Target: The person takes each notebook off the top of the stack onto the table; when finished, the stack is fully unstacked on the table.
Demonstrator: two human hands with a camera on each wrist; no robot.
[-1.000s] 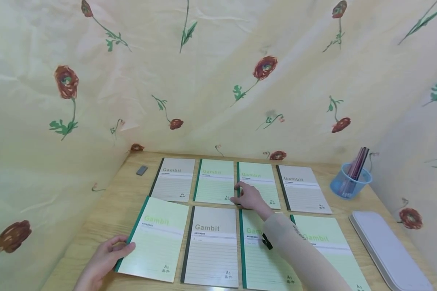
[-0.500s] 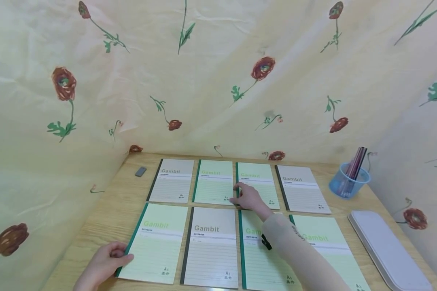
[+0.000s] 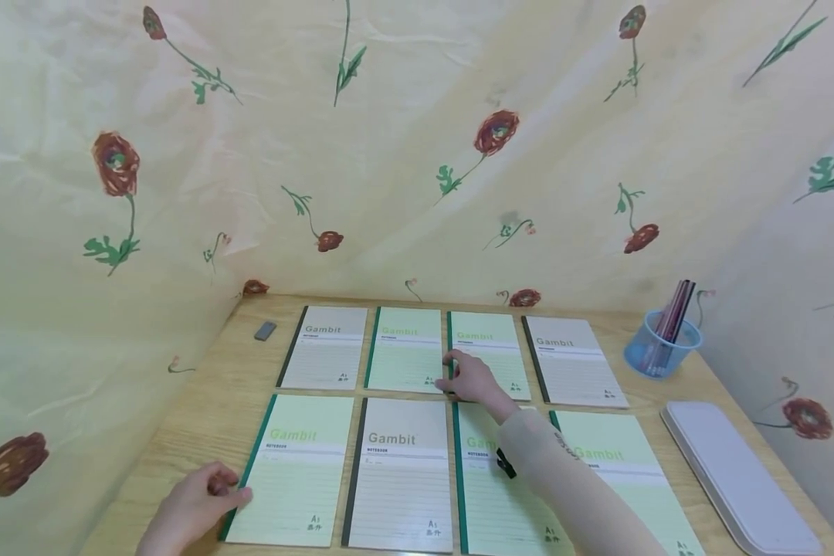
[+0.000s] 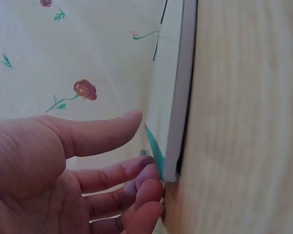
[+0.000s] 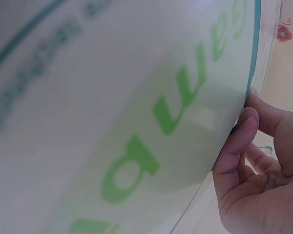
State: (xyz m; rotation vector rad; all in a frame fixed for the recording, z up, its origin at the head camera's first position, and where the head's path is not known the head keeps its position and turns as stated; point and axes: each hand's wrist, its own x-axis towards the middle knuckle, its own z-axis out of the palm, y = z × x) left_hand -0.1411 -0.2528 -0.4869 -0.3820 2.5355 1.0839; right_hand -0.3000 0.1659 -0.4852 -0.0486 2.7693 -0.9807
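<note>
Notebooks marked "Gambit" lie in two rows on the table. At the near left, a green notebook (image 3: pixel 288 471) lies flat. My left hand (image 3: pixel 194 502) rests at its green spine, thumb over the cover's edge in the head view and fingers loosely curled beside the corner in the left wrist view. My right hand (image 3: pixel 474 378) touches down between two green notebooks of the far row, the left one (image 3: pixel 406 347) and the right one (image 3: pixel 486 340). In the right wrist view, its fingertips (image 5: pixel 249 117) are partly hidden behind a near cover.
Grey notebooks stand at the far left (image 3: pixel 327 347), far right (image 3: pixel 573 359) and near row (image 3: pixel 403 471). Two more green notebooks (image 3: pixel 472 494) lie partly under my right sleeve (image 3: pixel 563 471). A blue pen cup (image 3: pixel 656 355), a white case (image 3: pixel 740 475) and a small grey block (image 3: pixel 266 330) are around.
The near-left green notebook has come down flat and straightened, sliding toward me. My left hand moved slightly down with it and its grip loosened. The right hand has stayed in place.
</note>
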